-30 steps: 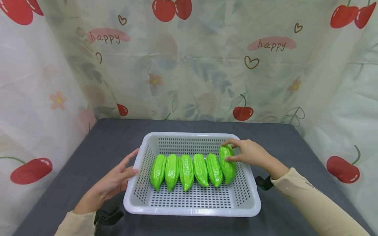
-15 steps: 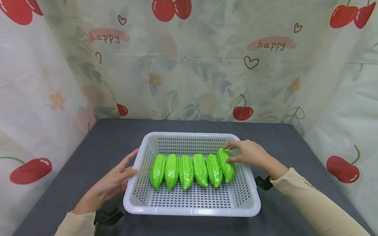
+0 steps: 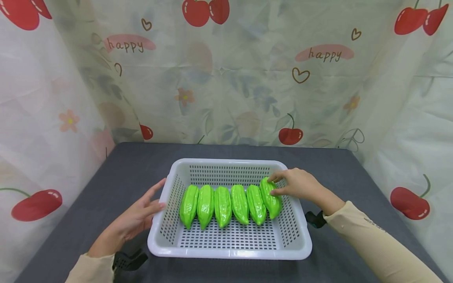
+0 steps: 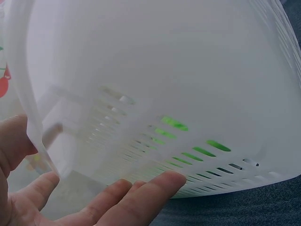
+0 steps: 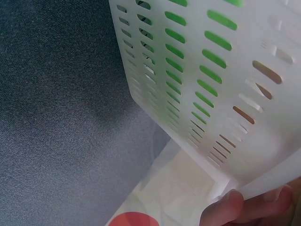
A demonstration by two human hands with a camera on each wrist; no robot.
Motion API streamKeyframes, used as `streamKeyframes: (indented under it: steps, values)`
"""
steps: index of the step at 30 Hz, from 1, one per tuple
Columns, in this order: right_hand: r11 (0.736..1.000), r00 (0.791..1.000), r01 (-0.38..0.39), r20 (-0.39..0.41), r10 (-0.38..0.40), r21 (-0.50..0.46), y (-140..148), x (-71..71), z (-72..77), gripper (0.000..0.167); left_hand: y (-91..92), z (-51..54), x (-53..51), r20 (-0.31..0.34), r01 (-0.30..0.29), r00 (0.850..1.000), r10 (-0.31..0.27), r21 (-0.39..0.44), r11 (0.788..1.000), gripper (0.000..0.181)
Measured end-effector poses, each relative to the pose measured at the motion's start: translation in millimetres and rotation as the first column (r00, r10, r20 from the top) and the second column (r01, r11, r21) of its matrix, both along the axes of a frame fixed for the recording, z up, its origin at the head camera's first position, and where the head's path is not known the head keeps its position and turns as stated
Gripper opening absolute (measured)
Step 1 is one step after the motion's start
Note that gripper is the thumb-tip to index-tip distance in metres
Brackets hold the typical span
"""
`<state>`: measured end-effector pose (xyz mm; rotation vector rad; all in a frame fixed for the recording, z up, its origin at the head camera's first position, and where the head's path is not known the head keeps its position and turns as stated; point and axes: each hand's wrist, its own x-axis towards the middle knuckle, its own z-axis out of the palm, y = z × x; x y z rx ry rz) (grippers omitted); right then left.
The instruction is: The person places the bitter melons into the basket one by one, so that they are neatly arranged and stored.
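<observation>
Several glossy, bright green bitter melons lie in a row in a pale, slotted plastic basket (image 3: 230, 253). With thumb and fingers, my right hand (image 3: 301, 184) holds the upper part of the rightmost bitter melon (image 3: 271, 201), which leans against its neighbour (image 3: 256, 205). At the basket's left rim, my left hand (image 3: 136, 216) touches the edge with its thumb and outstretched index finger. The left wrist view has the left fingers (image 4: 150, 195) along the outer wall. In the right wrist view, green shows through the slots, and the right fingertips (image 5: 225, 207) appear beyond the rim.
The basket stands on a dark grey table (image 3: 141, 157). A printed curtain (image 3: 223, 78) with cherries and hearts hangs behind and on both sides. Both wrists wear black devices (image 3: 130, 260).
The top of the rightmost bitter melon has tipped slightly left and down toward its neighbour, and the right fingers have shifted with it. The left hand and basket have stayed put.
</observation>
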<state>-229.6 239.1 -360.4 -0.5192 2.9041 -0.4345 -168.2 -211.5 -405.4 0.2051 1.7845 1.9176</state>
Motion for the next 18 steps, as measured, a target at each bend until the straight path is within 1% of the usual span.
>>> streamKeyframes:
  steps: [4, 12, 15, 18]
  values:
    - [1.0, 1.0, -0.005, 0.0, 0.005, -0.001, 0.3, -0.1, 0.1, 0.046, 0.0, 0.2, -0.8, 0.011, -0.008, 1.0, 0.008, -0.001, 1.0, 0.081]
    - [1.0, 1.0, -0.002, 0.006, 0.002, -0.007, -0.4, 0.8, 1.9, 0.046, 0.8, 0.0, -1.2, 0.009, -0.015, 1.0, 0.015, -0.007, 1.0, 0.082]
    - [1.0, 1.0, 0.006, 0.016, -0.006, -0.021, -0.1, 0.7, 2.4, 0.047, 1.0, 0.9, -0.7, 0.012, -0.014, 1.0, 0.014, -0.008, 1.0, 0.082]
    - [0.998, 0.999, 0.014, 0.036, -0.012, -0.062, 1.7, 0.4, 2.7, 0.047, 0.8, 1.6, -0.3, 0.017, -0.011, 1.0, 0.011, -0.006, 1.0, 0.082]
